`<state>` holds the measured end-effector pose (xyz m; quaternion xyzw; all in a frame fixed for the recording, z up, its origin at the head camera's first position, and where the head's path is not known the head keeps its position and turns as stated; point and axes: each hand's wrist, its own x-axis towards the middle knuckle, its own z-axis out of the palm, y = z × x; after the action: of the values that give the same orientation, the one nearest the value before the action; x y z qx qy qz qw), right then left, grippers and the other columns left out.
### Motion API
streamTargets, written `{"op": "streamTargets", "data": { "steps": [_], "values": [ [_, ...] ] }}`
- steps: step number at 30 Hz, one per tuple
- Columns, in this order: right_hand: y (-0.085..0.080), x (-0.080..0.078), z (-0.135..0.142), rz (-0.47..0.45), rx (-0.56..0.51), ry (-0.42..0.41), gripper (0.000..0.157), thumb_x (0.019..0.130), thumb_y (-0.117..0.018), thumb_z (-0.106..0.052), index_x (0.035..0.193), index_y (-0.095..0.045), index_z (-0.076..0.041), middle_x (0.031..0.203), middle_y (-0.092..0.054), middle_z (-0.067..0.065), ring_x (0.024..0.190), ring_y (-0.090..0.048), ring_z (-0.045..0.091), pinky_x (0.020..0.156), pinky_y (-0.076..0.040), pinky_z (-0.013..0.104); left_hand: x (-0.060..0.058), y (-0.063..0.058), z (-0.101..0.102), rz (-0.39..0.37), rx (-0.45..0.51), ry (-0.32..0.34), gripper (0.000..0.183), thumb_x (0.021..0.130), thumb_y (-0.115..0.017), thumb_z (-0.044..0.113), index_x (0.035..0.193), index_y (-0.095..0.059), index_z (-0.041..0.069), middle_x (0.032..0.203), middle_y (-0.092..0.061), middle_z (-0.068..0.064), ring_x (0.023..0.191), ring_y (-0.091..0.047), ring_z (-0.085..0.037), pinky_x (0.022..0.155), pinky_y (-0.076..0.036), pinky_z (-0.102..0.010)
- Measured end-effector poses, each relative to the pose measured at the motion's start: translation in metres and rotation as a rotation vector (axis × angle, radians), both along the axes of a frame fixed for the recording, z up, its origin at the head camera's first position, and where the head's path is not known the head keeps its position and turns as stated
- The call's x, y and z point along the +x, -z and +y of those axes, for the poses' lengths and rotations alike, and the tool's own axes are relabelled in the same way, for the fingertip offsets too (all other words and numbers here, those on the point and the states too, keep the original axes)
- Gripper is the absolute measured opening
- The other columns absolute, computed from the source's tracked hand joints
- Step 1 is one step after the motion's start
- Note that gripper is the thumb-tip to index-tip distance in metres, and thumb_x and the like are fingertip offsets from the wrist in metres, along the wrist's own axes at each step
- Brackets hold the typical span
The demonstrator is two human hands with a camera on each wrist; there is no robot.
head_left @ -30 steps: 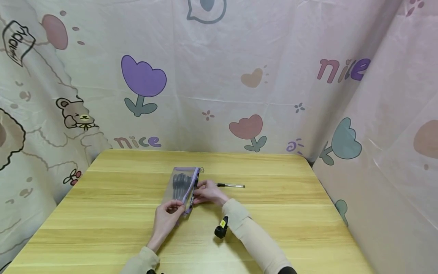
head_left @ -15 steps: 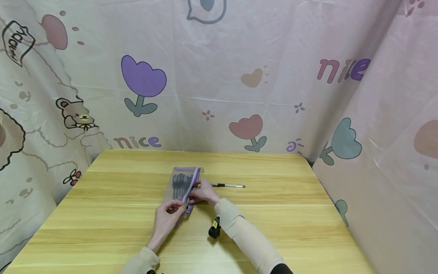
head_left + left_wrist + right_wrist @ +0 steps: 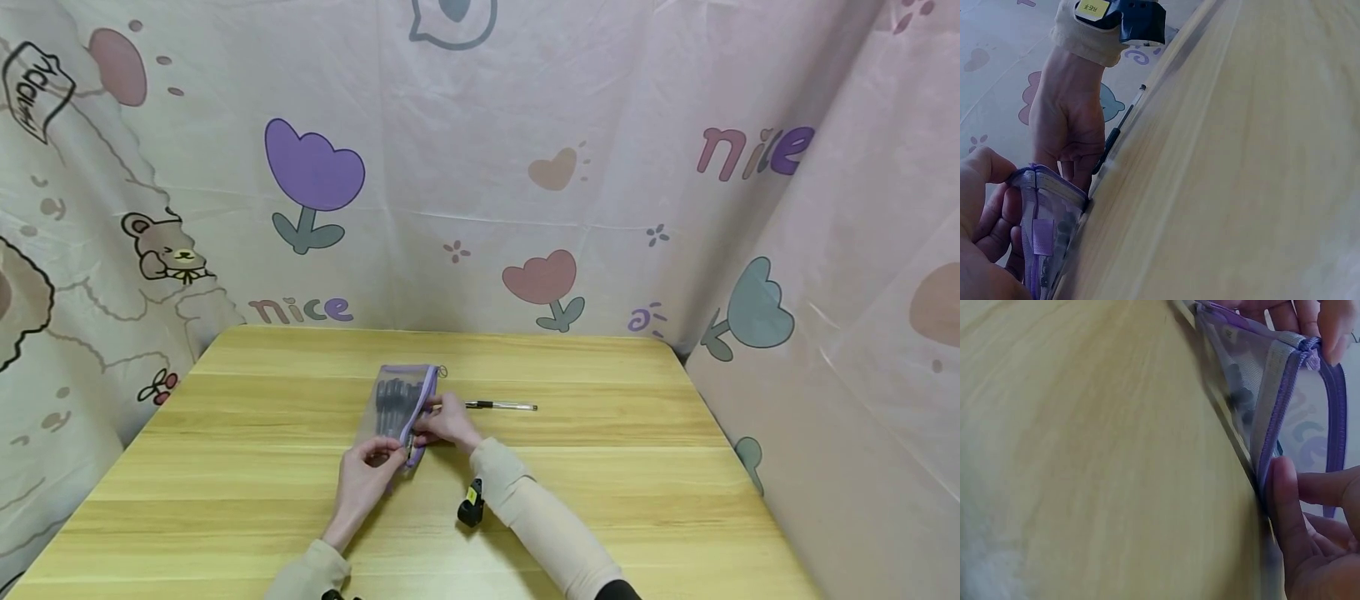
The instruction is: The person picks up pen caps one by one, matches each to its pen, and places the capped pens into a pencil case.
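Note:
A see-through mesh pencil pouch [image 3: 367, 425] with purple zipper edging lies on the table, several dark pens [image 3: 397, 404] inside it. Its zipped side gapes toward the right. My left hand [image 3: 367, 471] pinches the pouch's near corner beside the zipper, as the left wrist view also shows. At the mouth, my right hand [image 3: 447, 419] has its fingers in the opening, its thumb [image 3: 1285, 487] against the zipper edge. A bit of a dark pen [image 3: 1279, 449] shows just above that thumb; the rest of it is hidden by the hand and zipper band.
Another pen [image 3: 502, 406], clear with a black grip, lies on the wooden table [image 3: 600, 467] right of the right hand. A black wrist device [image 3: 471, 502] with a yellow label sits at the right sleeve. A patterned curtain [image 3: 450, 167] surrounds the table's back and sides.
My right hand has moved slightly left into the pouch's mouth, and the pen it holds has gone from lying along the opening to mostly out of sight. The left hand stays put.

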<state>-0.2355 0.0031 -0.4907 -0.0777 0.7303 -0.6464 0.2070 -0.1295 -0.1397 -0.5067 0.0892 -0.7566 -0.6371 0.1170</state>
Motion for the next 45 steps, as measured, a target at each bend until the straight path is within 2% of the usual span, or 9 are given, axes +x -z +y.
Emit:
{"op": "streamTargets", "data": {
  "steps": [4, 9, 14, 18, 22, 26, 32, 38, 45],
  "values": [
    [0.0, 0.0, -0.001, 0.013, 0.022, 0.006, 0.04, 0.083, -0.071, 0.01, 0.123, -0.064, 0.009, 0.089, -0.073, 0.03, 0.051, -0.065, 0.01, 0.063, -0.063, 0.031, 0.0, 0.0, 0.0, 0.008, -0.006, -0.005, 0.012, 0.084, -0.077, 0.004, 0.094, -0.073, -0.002, 0.074, -0.068, 0.0, 0.052, -0.055, -0.007, 0.04, -0.046, -0.023],
    [0.001, -0.001, 0.001, 0.03, 0.04, -0.032, 0.036, 0.083, -0.072, 0.008, 0.119, -0.067, 0.008, 0.089, -0.074, 0.029, 0.049, -0.063, 0.01, 0.059, -0.061, 0.028, 0.001, -0.001, 0.0, 0.019, -0.013, -0.009, 0.011, 0.084, -0.076, 0.004, 0.093, -0.072, -0.002, 0.074, -0.069, 0.001, 0.054, -0.055, -0.005, 0.042, -0.047, -0.022],
    [0.003, -0.003, 0.012, 0.071, 0.034, -0.06, 0.039, 0.088, -0.069, 0.003, 0.126, -0.062, 0.011, 0.093, -0.073, 0.03, 0.05, -0.062, 0.008, 0.059, -0.061, 0.027, 0.001, -0.001, 0.0, 0.032, -0.022, -0.009, 0.01, 0.084, -0.077, 0.004, 0.091, -0.073, -0.001, 0.075, -0.068, 0.002, 0.058, -0.057, -0.003, 0.045, -0.048, -0.022],
    [0.002, -0.002, 0.035, 0.249, 0.151, -0.04, 0.037, 0.089, -0.07, -0.001, 0.124, -0.064, 0.007, 0.096, -0.073, 0.022, 0.066, -0.064, 0.01, 0.066, -0.06, 0.024, -0.001, -0.001, 0.001, 0.004, -0.051, -0.016, 0.012, 0.084, -0.077, 0.004, 0.094, -0.073, -0.003, 0.078, -0.07, 0.0, 0.061, -0.056, -0.001, 0.05, -0.048, -0.019],
    [0.003, -0.006, 0.067, 0.423, 0.287, 0.0, 0.033, 0.088, -0.072, -0.003, 0.12, -0.067, 0.005, 0.095, -0.07, 0.016, 0.079, -0.059, 0.011, 0.069, -0.052, 0.019, -0.001, 0.0, 0.001, -0.014, -0.056, -0.019, 0.015, 0.084, -0.077, 0.004, 0.096, -0.073, -0.003, 0.08, -0.07, -0.002, 0.063, -0.056, 0.0, 0.051, -0.048, -0.019],
    [0.004, -0.012, 0.099, 0.477, 0.359, 0.052, 0.034, 0.085, -0.075, -0.005, 0.117, -0.069, 0.002, 0.095, -0.066, 0.014, 0.082, -0.057, 0.016, 0.072, -0.049, 0.024, 0.001, -0.002, 0.002, -0.017, -0.053, -0.035, 0.013, 0.084, -0.078, 0.003, 0.095, -0.073, -0.002, 0.082, -0.071, -0.005, 0.064, -0.057, -0.001, 0.054, -0.049, -0.017],
    [0.008, -0.02, 0.137, 0.562, 0.482, 0.115, 0.035, 0.078, -0.085, -0.012, 0.11, -0.072, -0.004, 0.104, -0.065, 0.013, 0.098, -0.058, 0.025, 0.089, -0.047, 0.04, 0.008, -0.02, 0.007, -0.012, -0.047, -0.032, 0.01, 0.084, -0.075, -0.001, 0.093, -0.072, -0.005, 0.08, -0.071, -0.009, 0.062, -0.056, -0.002, 0.053, -0.048, -0.017],
    [0.01, -0.027, 0.152, 0.589, 0.555, 0.138, 0.029, 0.077, -0.086, -0.017, 0.103, -0.075, -0.01, 0.1, -0.066, 0.01, 0.1, -0.054, 0.027, 0.097, -0.034, 0.048, 0.013, -0.028, 0.009, 0.009, -0.045, -0.028, 0.01, 0.084, -0.075, -0.001, 0.092, -0.072, -0.005, 0.078, -0.07, -0.006, 0.062, -0.056, -0.001, 0.055, -0.048, -0.016],
    [0.009, -0.028, 0.152, 0.536, 0.563, 0.132, 0.024, 0.079, -0.085, -0.018, 0.1, -0.076, -0.012, 0.102, -0.065, 0.008, 0.103, -0.053, 0.027, 0.097, -0.033, 0.049, 0.015, -0.032, 0.009, 0.022, -0.046, -0.022, 0.01, 0.083, -0.075, -0.001, 0.091, -0.072, -0.005, 0.077, -0.069, -0.002, 0.064, -0.056, -0.001, 0.061, -0.048, -0.015]
  ]
}}
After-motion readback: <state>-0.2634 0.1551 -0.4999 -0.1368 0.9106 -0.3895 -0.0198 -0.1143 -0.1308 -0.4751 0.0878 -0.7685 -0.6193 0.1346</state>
